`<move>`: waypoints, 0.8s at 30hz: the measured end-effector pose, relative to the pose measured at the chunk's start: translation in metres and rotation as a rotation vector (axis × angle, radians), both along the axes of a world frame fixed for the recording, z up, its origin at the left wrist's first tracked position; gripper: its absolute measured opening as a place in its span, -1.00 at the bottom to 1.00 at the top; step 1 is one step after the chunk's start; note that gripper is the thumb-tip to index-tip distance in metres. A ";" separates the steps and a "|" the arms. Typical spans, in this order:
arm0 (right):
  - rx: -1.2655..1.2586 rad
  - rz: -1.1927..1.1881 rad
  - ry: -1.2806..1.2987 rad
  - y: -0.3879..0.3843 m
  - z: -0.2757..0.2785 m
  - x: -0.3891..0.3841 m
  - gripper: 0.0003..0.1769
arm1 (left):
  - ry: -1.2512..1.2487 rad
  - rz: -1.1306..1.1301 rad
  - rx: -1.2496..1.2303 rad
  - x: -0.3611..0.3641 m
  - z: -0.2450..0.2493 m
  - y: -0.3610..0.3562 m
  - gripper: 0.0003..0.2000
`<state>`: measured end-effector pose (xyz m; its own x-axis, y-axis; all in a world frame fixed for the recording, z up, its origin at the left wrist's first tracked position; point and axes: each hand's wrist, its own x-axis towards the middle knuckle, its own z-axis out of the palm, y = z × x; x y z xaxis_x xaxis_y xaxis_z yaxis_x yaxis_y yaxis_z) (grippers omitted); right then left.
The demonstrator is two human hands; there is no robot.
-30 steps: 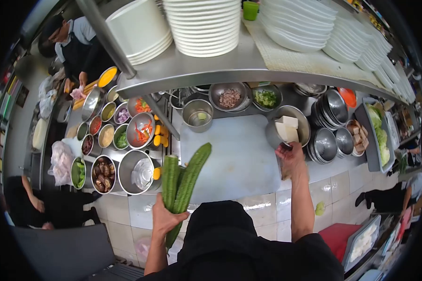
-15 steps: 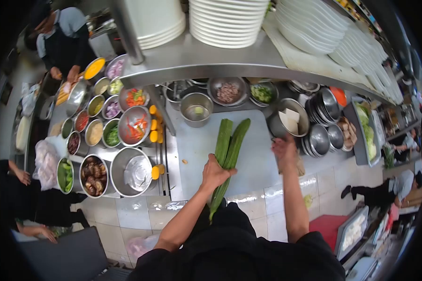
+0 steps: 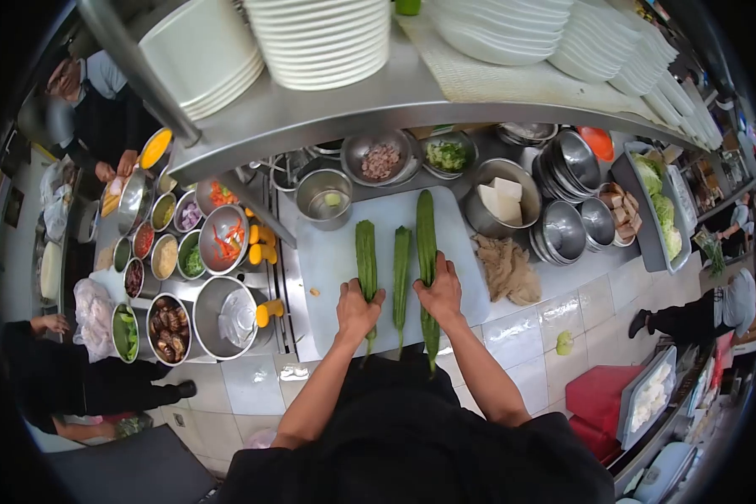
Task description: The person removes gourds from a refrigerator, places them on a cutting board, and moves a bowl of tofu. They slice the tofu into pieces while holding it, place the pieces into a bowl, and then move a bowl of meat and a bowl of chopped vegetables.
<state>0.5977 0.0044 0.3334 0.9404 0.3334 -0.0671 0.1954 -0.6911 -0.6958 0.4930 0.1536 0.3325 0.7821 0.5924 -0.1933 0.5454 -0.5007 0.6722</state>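
Observation:
Three long ridge gourds lie lengthwise on a white cutting board (image 3: 329, 262) in front of me. My left hand (image 3: 359, 307) is closed round the lower part of the left ridge gourd (image 3: 366, 252). On the other side, my right hand (image 3: 440, 291) grips the right ridge gourd (image 3: 426, 225), the longest one. Between my hands, the middle ridge gourd (image 3: 401, 273) is untouched. The stem ends of the gourds point towards my body, and the right one reaches past the board's near edge.
Right of the board are a crumpled brown cloth (image 3: 506, 269), a pot of white blocks (image 3: 477, 210) and stacked metal bowls (image 3: 563, 232). Behind it stands a small metal pot (image 3: 323, 202) under a steel shelf (image 3: 328, 109). Many ingredient containers stand left; other people are nearby.
The gourds, bunched under my left hand before, are now spread apart side by side. My right hand has moved left from beside the pot onto the right gourd. The view has shifted.

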 end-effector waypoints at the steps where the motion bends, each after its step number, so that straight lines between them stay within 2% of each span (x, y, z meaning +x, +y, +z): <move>1: -0.044 -0.017 -0.045 -0.007 0.003 0.005 -0.15 | -0.009 -0.017 0.000 0.003 -0.004 -0.008 -0.50; 2: -0.046 -0.038 -0.058 -0.015 0.005 0.014 -0.15 | -0.058 -0.027 -0.013 0.008 -0.007 -0.016 -0.48; 4: -0.184 0.068 -0.103 -0.032 0.005 0.030 -0.15 | -0.111 -0.063 -0.032 0.024 -0.010 -0.030 -0.47; 8: -0.150 0.175 -0.195 -0.064 -0.003 0.043 -0.11 | -0.095 -0.187 -0.123 0.048 -0.016 -0.062 -0.39; 10: -0.156 0.159 -0.193 -0.071 -0.001 0.045 -0.11 | -0.105 -0.233 -0.133 0.058 -0.019 -0.076 -0.36; 12: -0.150 0.077 -0.048 -0.081 0.009 0.045 -0.13 | -0.099 -0.267 -0.217 0.065 -0.016 -0.088 -0.30; 14: -0.124 0.049 -0.072 -0.093 0.003 0.048 -0.14 | -0.104 -0.299 -0.162 0.074 -0.017 -0.091 -0.28; 18: -0.141 0.023 -0.046 -0.099 0.001 0.053 -0.15 | -0.120 -0.321 -0.213 0.085 -0.012 -0.081 -0.28; 19: -0.147 0.008 -0.036 -0.096 0.007 0.052 -0.24 | -0.032 -0.370 -0.298 0.084 -0.006 -0.075 -0.31; 20: -0.143 0.030 -0.032 -0.096 0.011 0.053 -0.24 | 0.054 -0.420 -0.385 0.080 0.001 -0.068 -0.33; 21: -0.107 0.037 -0.153 -0.096 0.016 0.059 -0.30 | 0.052 -0.403 -0.380 0.070 0.003 -0.063 -0.33; 23: -0.006 0.055 -0.370 -0.100 0.031 0.082 -0.44 | -0.114 -0.193 -0.349 0.040 0.005 -0.055 -0.41; 24: 0.058 0.067 -0.465 -0.101 0.043 0.104 -0.51 | -0.123 -0.121 -0.433 0.024 0.009 -0.045 -0.45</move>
